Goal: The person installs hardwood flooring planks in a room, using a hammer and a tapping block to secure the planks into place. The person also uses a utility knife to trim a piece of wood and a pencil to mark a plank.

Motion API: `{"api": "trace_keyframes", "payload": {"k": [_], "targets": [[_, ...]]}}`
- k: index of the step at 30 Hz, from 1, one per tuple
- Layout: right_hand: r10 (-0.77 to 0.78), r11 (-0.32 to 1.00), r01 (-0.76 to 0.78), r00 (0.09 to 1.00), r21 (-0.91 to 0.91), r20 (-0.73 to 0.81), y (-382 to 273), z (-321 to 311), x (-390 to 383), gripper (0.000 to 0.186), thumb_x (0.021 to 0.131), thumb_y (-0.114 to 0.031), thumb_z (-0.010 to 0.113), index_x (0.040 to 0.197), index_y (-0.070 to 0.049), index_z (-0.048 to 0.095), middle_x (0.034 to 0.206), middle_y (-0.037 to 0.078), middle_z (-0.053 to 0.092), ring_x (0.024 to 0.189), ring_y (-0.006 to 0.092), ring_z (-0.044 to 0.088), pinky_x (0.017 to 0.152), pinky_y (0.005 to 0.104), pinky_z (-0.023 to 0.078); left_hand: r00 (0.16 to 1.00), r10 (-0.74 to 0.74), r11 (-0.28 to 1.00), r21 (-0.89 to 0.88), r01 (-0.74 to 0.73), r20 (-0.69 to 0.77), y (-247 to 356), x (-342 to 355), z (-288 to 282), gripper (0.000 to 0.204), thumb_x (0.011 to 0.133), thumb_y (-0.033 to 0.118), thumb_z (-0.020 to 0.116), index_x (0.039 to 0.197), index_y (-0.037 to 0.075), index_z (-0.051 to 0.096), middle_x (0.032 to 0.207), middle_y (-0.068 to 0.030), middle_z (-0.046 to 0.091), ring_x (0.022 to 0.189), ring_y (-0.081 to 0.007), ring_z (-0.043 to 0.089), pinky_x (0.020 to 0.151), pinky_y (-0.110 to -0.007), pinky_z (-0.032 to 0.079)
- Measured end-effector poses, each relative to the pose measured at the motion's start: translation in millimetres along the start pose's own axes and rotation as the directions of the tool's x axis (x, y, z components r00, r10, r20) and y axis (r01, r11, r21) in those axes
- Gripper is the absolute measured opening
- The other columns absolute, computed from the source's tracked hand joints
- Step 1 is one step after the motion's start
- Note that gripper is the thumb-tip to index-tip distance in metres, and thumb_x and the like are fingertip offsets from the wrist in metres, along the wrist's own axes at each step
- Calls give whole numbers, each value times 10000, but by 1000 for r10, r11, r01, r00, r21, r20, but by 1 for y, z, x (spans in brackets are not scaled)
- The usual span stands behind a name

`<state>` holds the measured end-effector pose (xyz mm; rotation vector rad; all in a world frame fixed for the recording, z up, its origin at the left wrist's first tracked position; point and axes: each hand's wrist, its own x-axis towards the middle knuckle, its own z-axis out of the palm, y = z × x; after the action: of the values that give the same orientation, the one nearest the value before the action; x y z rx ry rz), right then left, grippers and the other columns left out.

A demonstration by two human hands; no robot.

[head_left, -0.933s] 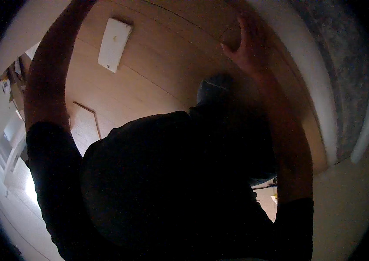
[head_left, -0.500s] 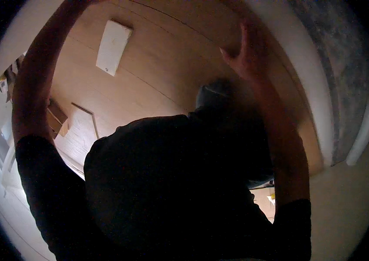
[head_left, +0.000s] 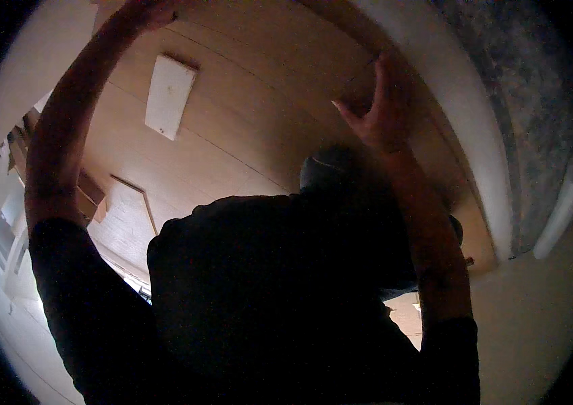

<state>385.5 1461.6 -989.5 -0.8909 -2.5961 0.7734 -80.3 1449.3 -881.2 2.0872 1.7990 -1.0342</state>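
My right hand [head_left: 384, 115] is over the brown plank floor, close to the pale curved edge [head_left: 475, 88] on the right. Its thumb and a finger stand apart, and I see nothing held between them; the other fingers are in shadow. At the top edge, my left hand [head_left: 151, 15] is partly cut off. Its fingers are too dark and cropped to read, and a small dark spot shows at their end. A white rectangular board [head_left: 170, 98] lies on the floor [head_left: 232, 128], below my left hand in the picture. Both arms reach far forward past my dark-clothed body.
A brown box-like wooden piece [head_left: 90, 196] is beside my left forearm. A thin angled strip [head_left: 141, 191] borders a lighter patch of floor near it. On the far right are a mottled grey surface [head_left: 529, 101] and a white tube-like piece [head_left: 562, 212].
The white board and floor now appear lower in the picture. More of my left hand has come into view at the top. My right hand appears slightly lower, with thumb and finger still apart.
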Motion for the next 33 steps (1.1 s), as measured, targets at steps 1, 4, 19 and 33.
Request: {"api": "trace_keyframes", "payload": {"k": [1, 4, 19, 33], "targets": [[5, 1000, -5, 1000, 2, -7, 1, 0, 0, 1080, 753, -491, 840, 1532, 18, 291, 1543, 256, 402, 1387, 428, 432, 1150, 541, 324, 1000, -7, 1000, -10, 7, -2, -1, 2, 0, 944, 869, 442, 706, 1629, 222, 190, 1651, -144, 251, 1500, -376, 243, 1190, -535, 247], [27, 1000, -27, 1000, 6, 9, 3, -1, -2, 1088, 748, -489, 850, 1527, 26, 293, 1526, 259, 417, 1381, 431, 433, 1151, 539, 324, 1000, -29, 998, -51, 28, -12, -7, 9, 2, 932, 880, 460, 682, 1630, 216, 186, 1651, -143, 250, 1500, -370, 245, 1190, -530, 249], [63, 980, -25, 980, -198, 187, -6, -19, 20, 1004, 809, -596, 753, 1522, -22, 339, 1547, 270, 374, 1418, 478, 362, 1164, 614, 284, 873, -486, 705, -576, 413, 31, -24, 19, 49, 884, 935, 550, 564, 1634, 188, 162, 1654, -143, 247, 1499, -342, 254, 1189, -504, 257], [-18, 971, 4, 998, -241, -55, 37, -35, 19, 1012, 762, -608, 784, 1477, 3, 411, 1448, 231, 492, 1313, 425, 486, 1107, 544, 390, 630, -729, 320, -680, 660, 268, -111, 105, 106, 864, 987, 635, 453, 1638, 161, 140, 1657, -142, 245, 1499, -315, 262, 1188, -479, 265]]}}
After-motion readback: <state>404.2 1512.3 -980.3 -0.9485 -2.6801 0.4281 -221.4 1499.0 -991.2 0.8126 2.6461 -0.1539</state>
